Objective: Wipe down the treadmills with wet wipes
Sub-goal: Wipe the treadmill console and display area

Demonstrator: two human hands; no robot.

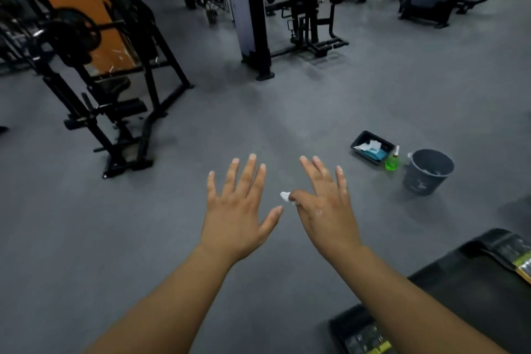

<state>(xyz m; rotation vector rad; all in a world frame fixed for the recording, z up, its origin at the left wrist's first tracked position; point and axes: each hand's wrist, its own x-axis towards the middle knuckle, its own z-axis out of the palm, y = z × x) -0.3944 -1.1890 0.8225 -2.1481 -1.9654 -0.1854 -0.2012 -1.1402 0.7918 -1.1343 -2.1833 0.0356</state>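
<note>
While I hold both arms out over the grey floor (287, 112), my left hand (238, 210) is flat with its fingers spread wide and nothing in it. My right hand (324, 204) has three fingers straight and fanned, but the forefinger and thumb are curled in and pinch a small white scrap of wipe (285, 196), which sticks out toward my left thumb without touching it. The treadmill (459, 290), black with yellow-green markings, lies low at my right, under my right forearm. Further off to the right on the floor stands a black tray (359, 138) with a blue pack of wipes (375, 154) and loose white sheets in it; a green bottle (392, 164) is just beside the tray, and a grey bucket (422, 181) near the bottle. A black weight machine (115, 89) stands well apart to my left.
</note>
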